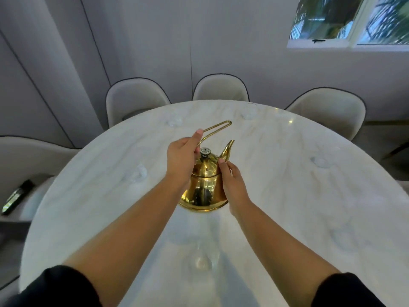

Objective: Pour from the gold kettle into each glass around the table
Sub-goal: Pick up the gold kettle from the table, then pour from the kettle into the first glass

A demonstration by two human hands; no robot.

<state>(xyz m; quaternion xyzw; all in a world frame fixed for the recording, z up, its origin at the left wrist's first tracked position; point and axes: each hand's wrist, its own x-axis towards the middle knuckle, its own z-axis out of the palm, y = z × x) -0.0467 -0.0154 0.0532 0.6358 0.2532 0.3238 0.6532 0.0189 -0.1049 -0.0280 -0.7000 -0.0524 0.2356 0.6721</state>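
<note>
The gold kettle [203, 189] stands upright in the middle of the white marble table [287, 207], spout pointing away and to the right. My left hand [182, 159] pinches its thin wire handle, which is tilted back to the far left. My right hand [232, 185] rests flat against the kettle's right side, fingertips near the spout base. Clear glasses stand around the table: one close to me [202, 260], one at the left [138, 172], one at the far left [174, 121], one at the far side [250, 110] and one at the right [321, 161].
Pale upholstered chairs ring the table: at the far left [135, 100], far middle [221, 89], far right [327, 109] and left [24, 158]. A dark phone-like object [17, 197] lies on the left chair seat. A window [349, 21] is high on the right wall.
</note>
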